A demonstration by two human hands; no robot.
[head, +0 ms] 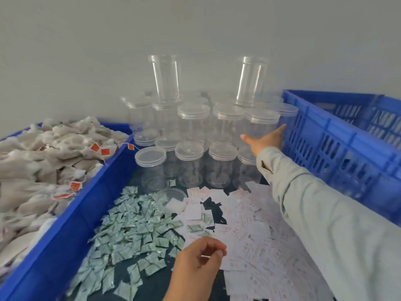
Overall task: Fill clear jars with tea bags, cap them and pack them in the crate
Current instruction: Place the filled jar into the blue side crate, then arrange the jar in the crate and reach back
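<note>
A: Which step is this, would you say?

B: The very start of a round, fetching an empty jar. The right hand (265,139) is stretched out to the stack of clear jars (195,131) at the far edge of the bench (156,281), beside the blue crate (338,135) on the right side.

A: Has it got one?

B: It looks to be at the capped jar (261,124) in the upper row, the one nearest the crate. The thumb is spread wide and the fingers lie against the jar's far side, so the grip is wide; I cannot tell whether it has closed round the jar.

A: And the other hand?

B: The left hand (200,257) hovers over the near edge, fingers curled in a narrow grip. Whether it pinches one of the white slips (245,227) or nothing at all, I cannot tell.

A: The tea bags?

B: Heaped in the blue tray (91,200) along the left edge. Green sachets (134,227) lie scattered in the middle.

A: What does the next move call for?

B: Lifting that jar straight off the one beneath, I judge, since the stack is light and tight. Then the cap must come off before filling.
</note>
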